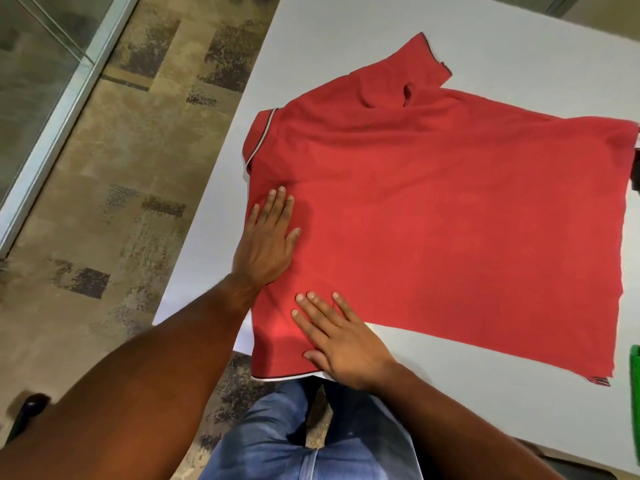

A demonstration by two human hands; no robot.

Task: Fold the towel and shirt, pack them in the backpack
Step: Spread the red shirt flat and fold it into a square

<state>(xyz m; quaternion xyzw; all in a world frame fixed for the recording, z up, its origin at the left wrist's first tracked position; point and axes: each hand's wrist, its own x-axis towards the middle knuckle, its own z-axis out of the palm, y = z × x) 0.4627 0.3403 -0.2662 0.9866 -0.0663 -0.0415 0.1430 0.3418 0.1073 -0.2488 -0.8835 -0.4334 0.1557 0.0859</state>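
1. On the white table (450,46), the red shirt (433,209) lies spread nearly flat, with its collar end toward the table's left edge and its hem toward the right.
2. Left hand (268,237): fingers straight and together, palm down on the shirt just inside the collar end; it grips nothing.
3. Right hand (341,337): fingers straight and slightly spread, pressing the near sleeve area flat by the table's front edge; it too holds nothing.
4. Far sleeve (408,67): lies folded over and creased, toward the table's far side.
5. Step in hand, as judged: smoothing the shirt before the first fold. Done well, both palms sweep outward from the shirt's middle, driving wrinkles to the edges, and the far sleeve is straightened before any fold is laid.
6. A green object (635,386) shows at the table's right edge; whether it is the towel cannot be told. No backpack is in view.
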